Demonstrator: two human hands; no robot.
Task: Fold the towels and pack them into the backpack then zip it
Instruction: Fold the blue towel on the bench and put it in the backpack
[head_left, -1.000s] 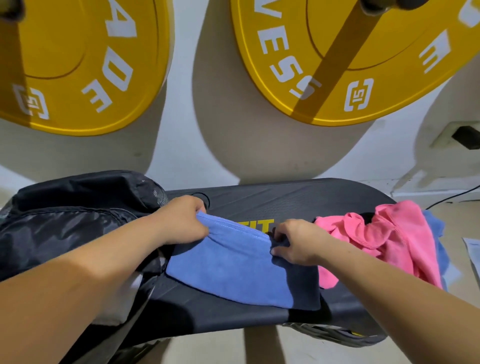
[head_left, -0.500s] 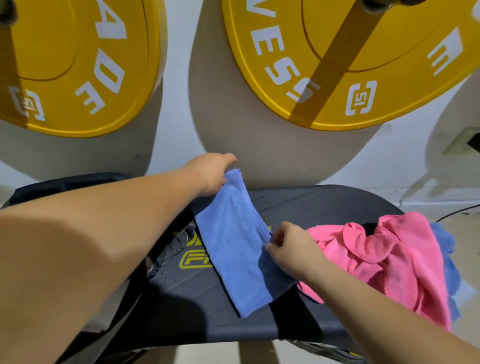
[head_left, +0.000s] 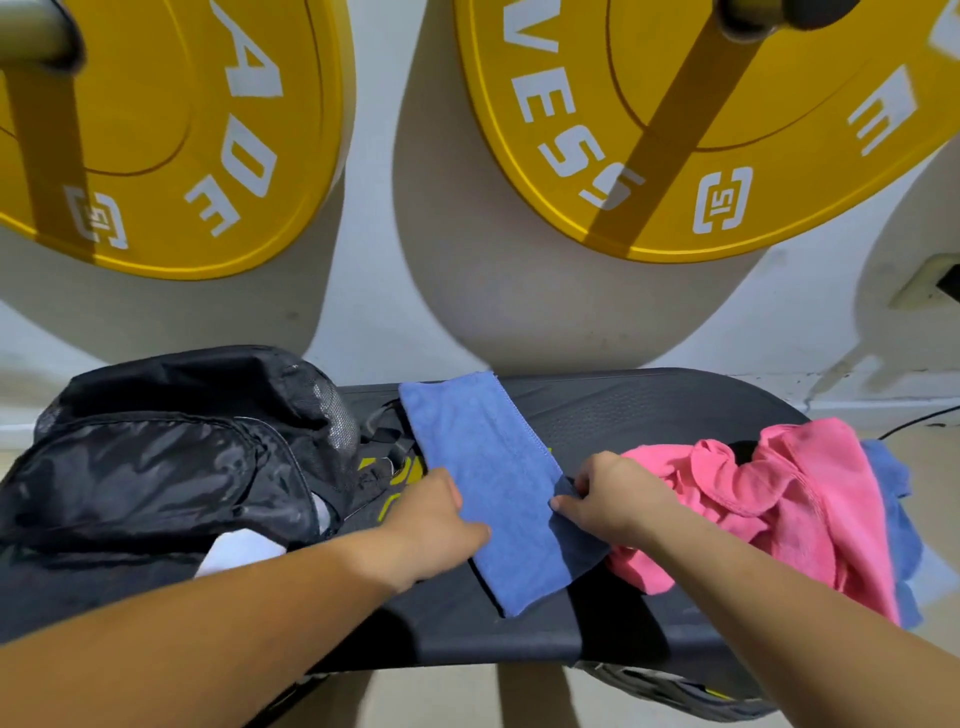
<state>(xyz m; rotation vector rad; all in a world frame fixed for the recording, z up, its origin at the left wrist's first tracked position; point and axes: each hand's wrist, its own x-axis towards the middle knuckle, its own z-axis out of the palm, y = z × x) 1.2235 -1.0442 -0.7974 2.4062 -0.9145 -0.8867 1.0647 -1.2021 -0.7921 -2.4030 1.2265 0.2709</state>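
Left hand (head_left: 436, 514) and right hand (head_left: 608, 499) each pinch a side of the towel (head_left: 488, 467), a flat blue strip on the bench (head_left: 649, 410). Backpack (head_left: 156, 457) sits just left, 2 yellow plates (head_left: 675, 156) on the wall.

Of the person, only two arms and their hands are in view. Both forearms are bare along their whole visible length, from the lower edge of the picture to the wrists. They look broad near the bottom, where the wide-angle lens swells them, and taper towards the wrists. The left hand (head_left: 436, 512) and the right hand (head_left: 613, 499) are bare too, their knuckles rounded. Finer detail of the fingers is too small to tell.
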